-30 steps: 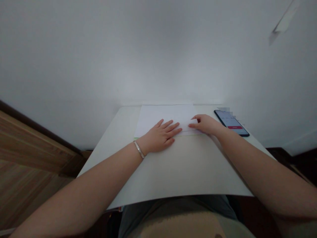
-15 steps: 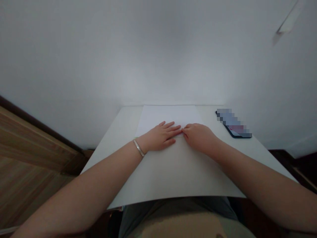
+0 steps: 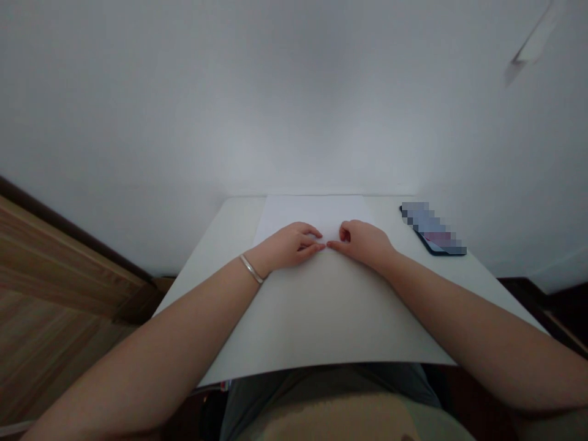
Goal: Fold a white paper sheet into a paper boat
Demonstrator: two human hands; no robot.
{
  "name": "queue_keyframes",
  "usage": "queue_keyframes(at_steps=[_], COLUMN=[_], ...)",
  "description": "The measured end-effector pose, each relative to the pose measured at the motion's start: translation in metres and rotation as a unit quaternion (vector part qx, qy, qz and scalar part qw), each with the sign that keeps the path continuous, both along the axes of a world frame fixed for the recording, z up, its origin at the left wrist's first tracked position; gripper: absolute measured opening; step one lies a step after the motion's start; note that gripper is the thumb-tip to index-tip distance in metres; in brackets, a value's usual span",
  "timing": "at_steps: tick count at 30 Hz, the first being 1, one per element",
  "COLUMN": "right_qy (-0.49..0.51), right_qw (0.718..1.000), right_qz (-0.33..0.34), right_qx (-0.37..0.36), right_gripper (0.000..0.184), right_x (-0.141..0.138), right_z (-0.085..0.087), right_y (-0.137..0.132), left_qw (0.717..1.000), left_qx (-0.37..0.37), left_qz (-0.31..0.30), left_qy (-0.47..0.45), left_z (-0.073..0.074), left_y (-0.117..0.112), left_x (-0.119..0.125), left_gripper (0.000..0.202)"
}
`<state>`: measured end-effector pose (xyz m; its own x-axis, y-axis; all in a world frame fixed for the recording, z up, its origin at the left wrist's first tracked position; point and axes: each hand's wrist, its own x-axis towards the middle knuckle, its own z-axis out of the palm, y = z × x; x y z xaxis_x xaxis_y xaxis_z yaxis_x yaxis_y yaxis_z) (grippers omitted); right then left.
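Note:
A white sheet of paper (image 3: 316,209) lies on the far half of a white table (image 3: 321,318). Both my hands rest at the sheet's near edge, almost touching each other. My left hand (image 3: 287,245), with a silver bangle (image 3: 250,268) on the wrist, has its fingers curled in and thumb and fingertips pinched at the paper's edge. My right hand (image 3: 365,242) is curled the same way, thumb pointing left at the edge. What lies under the fingertips is hidden.
A dark phone (image 3: 434,236) with a lit screen lies at the table's far right. A plain white wall stands right behind the table. Wooden flooring shows at the left, and my lap is below the table's near edge.
My left hand, flat with fingers spread before, has curled into a pinch. My right hand slid left along the paper's near edge until it met the left hand.

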<state>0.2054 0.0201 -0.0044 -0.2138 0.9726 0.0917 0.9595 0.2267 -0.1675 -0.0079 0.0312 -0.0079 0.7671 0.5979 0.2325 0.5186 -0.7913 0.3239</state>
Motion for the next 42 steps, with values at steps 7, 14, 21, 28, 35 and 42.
queue_keyframes(at_steps=[7,14,21,28,35,42], right_qy=[-0.023,-0.051,-0.018,0.045,0.087,0.067], right_qw=[0.992,0.976,0.967,0.954,0.943,0.991], right_qz=[-0.036,-0.04,-0.037,-0.04,-0.035,0.024], right_qx=[-0.121,-0.207,-0.252,-0.295,-0.318,-0.115], right_gripper=[0.045,0.045,0.036,0.029,0.019,0.012], right_x=[0.012,0.031,0.054,0.072,0.085,0.051], right_z=[0.009,0.012,0.003,-0.004,-0.01,0.004], right_y=[0.018,0.031,0.039,0.044,0.048,0.025], left_qw=[0.999,0.998,0.999,0.99,0.979,0.984], left_qx=[0.038,0.048,-0.021,-0.14,-0.201,-0.17], left_qz=[-0.006,-0.029,-0.016,0.014,-0.001,0.057], left_qy=[0.022,0.027,0.025,0.004,0.035,0.009], left_z=[0.001,-0.009,-0.013,-0.02,-0.022,-0.009], left_y=[0.001,0.012,0.023,0.034,0.039,0.022], left_x=[-0.004,-0.016,-0.031,-0.045,-0.054,-0.041], left_gripper=[0.033,0.028,0.022,0.016,0.026,0.025])
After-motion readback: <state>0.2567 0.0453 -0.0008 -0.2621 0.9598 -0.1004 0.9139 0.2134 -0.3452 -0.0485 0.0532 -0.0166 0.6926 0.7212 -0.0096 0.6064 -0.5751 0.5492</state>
